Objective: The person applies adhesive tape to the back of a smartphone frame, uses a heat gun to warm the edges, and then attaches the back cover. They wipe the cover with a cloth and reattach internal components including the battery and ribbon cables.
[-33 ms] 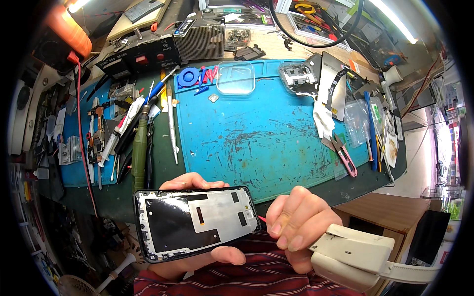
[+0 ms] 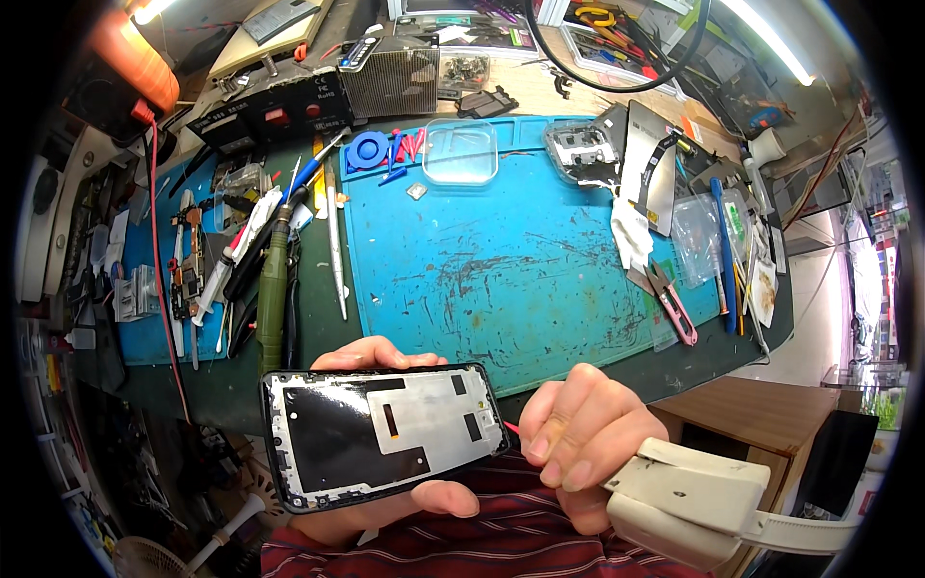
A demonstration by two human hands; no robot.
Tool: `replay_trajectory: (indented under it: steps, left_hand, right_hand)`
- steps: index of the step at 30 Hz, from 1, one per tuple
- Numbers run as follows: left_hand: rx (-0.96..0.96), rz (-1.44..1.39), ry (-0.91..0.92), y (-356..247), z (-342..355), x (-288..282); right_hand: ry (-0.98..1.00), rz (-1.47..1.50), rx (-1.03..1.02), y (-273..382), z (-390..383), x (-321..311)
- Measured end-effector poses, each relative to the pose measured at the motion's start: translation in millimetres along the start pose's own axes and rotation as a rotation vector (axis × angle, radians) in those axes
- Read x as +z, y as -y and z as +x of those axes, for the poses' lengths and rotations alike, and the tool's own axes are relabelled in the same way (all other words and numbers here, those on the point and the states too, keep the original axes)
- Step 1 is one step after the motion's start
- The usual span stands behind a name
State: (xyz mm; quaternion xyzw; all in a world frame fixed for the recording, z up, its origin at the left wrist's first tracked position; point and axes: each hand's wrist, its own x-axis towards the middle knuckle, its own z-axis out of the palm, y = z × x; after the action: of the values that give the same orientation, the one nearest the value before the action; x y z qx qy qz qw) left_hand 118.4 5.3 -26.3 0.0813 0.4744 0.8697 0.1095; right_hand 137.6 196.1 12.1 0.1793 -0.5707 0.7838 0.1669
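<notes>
My left hand [image 2: 445, 498] grips a black phone frame [image 2: 347, 438] from below and behind, fingers over its far edge and thumb at its near edge. Its upturned face has black film, silver panels and a narrow slot. Just right of it, my right hand [image 2: 593, 429] is curled closed round a thin red tool [image 2: 513, 427], mostly hidden by the fingers. A cream plastic piece with a ribbed strap [image 2: 686, 501] lies over my right wrist. Both hands are in front of the bench's near edge, before the scratched blue mat [image 2: 462, 279].
Beyond stand a black electronic unit [image 2: 279, 120], a clear container [image 2: 459, 151] and blue and red small parts [image 2: 367, 151]. Pens and tools [image 2: 275, 289] crowd the left; pink snips [image 2: 674, 308] and phone parts [image 2: 581, 154] lie right. A wooden cabinet [image 2: 732, 414] stands below right.
</notes>
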Motion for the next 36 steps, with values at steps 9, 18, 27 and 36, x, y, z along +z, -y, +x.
replay_trajectory:
  steps: [9, 18, 27, 36]
  left_hand:
    - [0.019, 0.074, 0.023, -4, 0, -1]
    - [0.027, 0.07, 0.01, -1, -1, -2]
    - [0.035, 0.062, 0.013, -1, -2, -1]
    - [0.029, 0.054, -0.012, 1, -2, 0]
  right_hand:
    - [0.069, 0.001, 0.026, 0, -5, -4]
    - [0.114, 0.028, 0.034, 2, -6, -9]
    - [0.094, 0.027, 0.064, 8, -8, -7]
    - [0.098, 0.012, 0.046, 6, -9, -7]
